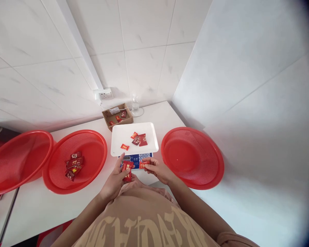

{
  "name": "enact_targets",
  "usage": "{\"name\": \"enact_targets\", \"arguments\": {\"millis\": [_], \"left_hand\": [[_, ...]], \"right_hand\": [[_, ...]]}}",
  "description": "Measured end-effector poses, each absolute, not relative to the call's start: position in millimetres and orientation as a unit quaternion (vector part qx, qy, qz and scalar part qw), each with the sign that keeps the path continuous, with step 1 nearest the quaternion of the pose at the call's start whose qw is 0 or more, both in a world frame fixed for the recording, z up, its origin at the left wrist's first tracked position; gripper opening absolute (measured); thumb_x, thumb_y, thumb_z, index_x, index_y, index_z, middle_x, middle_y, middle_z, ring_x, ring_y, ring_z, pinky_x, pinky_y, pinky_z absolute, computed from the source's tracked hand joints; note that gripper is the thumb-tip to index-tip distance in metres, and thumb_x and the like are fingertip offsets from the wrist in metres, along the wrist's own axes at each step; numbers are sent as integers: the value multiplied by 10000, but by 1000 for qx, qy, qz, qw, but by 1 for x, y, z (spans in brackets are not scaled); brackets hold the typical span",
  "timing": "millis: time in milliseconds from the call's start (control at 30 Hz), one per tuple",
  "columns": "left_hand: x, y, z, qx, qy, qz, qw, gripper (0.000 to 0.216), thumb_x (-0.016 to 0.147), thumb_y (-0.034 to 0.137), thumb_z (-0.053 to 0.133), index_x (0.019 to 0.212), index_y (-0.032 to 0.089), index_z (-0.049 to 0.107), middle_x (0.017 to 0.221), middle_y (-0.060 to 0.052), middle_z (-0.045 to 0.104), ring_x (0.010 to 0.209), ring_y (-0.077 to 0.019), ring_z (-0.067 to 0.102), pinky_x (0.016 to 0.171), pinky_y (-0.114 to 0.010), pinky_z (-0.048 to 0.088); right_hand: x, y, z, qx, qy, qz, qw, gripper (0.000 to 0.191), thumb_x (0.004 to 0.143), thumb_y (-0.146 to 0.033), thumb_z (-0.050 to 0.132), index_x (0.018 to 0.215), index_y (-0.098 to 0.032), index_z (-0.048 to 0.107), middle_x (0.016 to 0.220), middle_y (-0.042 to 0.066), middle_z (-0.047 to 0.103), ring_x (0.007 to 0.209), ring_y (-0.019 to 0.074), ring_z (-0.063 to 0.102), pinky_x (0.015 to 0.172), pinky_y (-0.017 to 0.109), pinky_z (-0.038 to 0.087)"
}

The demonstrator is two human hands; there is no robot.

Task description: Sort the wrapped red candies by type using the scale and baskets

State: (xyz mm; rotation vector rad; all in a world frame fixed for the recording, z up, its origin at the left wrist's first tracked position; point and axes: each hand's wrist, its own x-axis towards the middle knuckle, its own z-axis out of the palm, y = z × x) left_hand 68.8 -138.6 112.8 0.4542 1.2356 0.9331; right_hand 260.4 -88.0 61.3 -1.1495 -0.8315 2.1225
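Observation:
My left hand (pixel 115 180) is closed around red candy packets (pixel 127 168), with its thumb across them. Pinched in the fingers of my right hand (pixel 158 168) is one small red candy packet (pixel 143 165) with yellow lettering. Both hands are in front of a digital scale, over its blue keypad panel (pixel 136 158). On the scale's white pan (pixel 121 132) lie several red and dark red packets (pixel 142 140), and a small one (pixel 125 147) sits apart near the front edge.
A red plastic basket (pixel 100 161) on the left holds several packets; another (pixel 47 137) tilts beside it. To the right stands a third red basket (pixel 218 161). Behind the scale are a cardboard box (pixel 109 127) with packets and a clear glass (pixel 135 107). A power socket (pixel 106 94) is on the wall.

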Motion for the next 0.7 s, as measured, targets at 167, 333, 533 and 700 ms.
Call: {"name": "enact_targets", "arguments": {"millis": [167, 333, 533, 700], "left_hand": [[73, -134, 107, 306, 592, 332, 667, 388, 764, 413, 638, 1081, 190, 613, 942, -67, 627, 817, -170, 609, 740, -323, 516], [75, -130, 101, 422, 586, 279, 633, 348, 775, 522, 575, 837, 180, 600, 798, -41, 602, 775, -174, 577, 654, -290, 509], [75, -130, 99, 453, 593, 265, 610, 374, 788, 561, 530, 765, 188, 545, 714, -3, 554, 652, -138, 533, 618, -273, 479], [73, -130, 101, 471, 590, 279, 593, 367, 807, 549, 511, 738, 189, 526, 696, -4, 565, 645, -135, 524, 617, -258, 434]], "right_hand": [[251, -91, 71, -419, -384, 777, 272, 360, 623, -383, 757, 891, -186, 620, 817, 8, 637, 704, 112, 563, 644, 251, 433], [242, -94, 82, -412, -445, 758, 242, 296, 661, -363, 726, 856, -171, 612, 735, -3, 623, 704, 126, 575, 642, 260, 450], [242, -95, 85, -434, -475, 732, 224, 283, 714, -391, 681, 859, -160, 605, 755, 2, 616, 647, 101, 548, 611, 242, 450], [242, -97, 82, -421, -503, 730, 195, 323, 770, -489, 608, 753, -173, 540, 669, -11, 567, 571, 99, 524, 512, 225, 408]]}}
